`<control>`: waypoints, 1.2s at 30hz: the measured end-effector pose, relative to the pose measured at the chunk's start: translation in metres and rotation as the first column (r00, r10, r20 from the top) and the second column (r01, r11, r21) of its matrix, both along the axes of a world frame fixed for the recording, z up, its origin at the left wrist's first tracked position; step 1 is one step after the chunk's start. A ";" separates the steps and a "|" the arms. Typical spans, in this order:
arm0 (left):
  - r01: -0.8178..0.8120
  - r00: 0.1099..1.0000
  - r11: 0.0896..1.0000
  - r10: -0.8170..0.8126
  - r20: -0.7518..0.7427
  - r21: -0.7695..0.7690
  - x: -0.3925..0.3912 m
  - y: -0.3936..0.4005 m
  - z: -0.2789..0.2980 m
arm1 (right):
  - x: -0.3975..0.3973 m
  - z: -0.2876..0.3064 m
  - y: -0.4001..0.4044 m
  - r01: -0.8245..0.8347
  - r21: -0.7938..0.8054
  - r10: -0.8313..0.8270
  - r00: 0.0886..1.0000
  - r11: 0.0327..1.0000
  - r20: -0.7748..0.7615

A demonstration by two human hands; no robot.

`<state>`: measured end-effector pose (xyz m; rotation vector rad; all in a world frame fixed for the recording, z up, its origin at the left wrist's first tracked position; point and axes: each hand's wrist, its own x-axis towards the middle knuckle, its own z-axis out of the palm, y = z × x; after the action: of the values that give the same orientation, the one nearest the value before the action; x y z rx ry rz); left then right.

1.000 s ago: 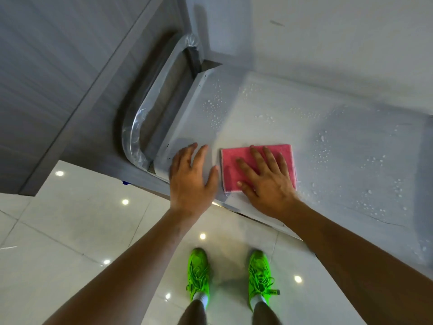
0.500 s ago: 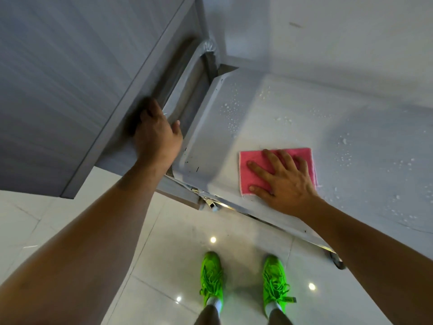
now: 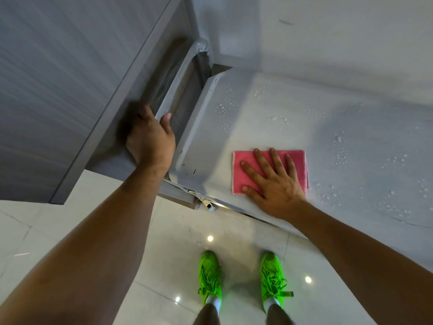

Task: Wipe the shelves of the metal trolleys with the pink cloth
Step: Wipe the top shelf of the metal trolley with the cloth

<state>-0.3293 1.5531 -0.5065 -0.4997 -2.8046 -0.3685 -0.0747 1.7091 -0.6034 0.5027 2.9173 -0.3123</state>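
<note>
Glossy white floor tiles point(image 3: 70, 231) underfoot, green shoes point(image 3: 209, 275) nearest. Above them, right hand point(image 3: 274, 184) lies flat, fingers spread, pressing the folded pink cloth point(image 3: 246, 165) onto the trolley's top shelf point(image 3: 351, 127), near its front edge. Left hand point(image 3: 150, 139), off to the cloth's left, curls around the trolley handle point(image 3: 180, 73), steadying. Water droplets point(image 3: 225, 109) bead beyond and right of the cloth. Wiping underway, early; next stroke likely needs to sweep outward through the droplets.
</note>
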 end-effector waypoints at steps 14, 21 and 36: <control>-0.063 0.996 0.997 0.061 -0.061 -0.039 0.003 0.001 -0.008 | -0.043 0.001 -0.047 0.069 -0.088 -0.069 0.998 0.994 0.006; -0.067 0.995 0.997 0.065 -0.080 -0.032 0.006 0.003 -0.010 | -0.054 0.009 -0.038 -0.045 -0.066 0.045 0.999 0.997 0.002; -0.082 0.991 0.996 0.077 -0.112 -0.037 0.012 0.006 -0.006 | -0.095 0.004 -0.050 -0.252 -0.042 0.251 0.968 0.967 -0.012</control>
<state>-0.3171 1.5594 -0.5129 -0.4031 -2.7199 -0.2580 -0.1701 1.6592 -0.5998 0.1211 2.9287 -0.3401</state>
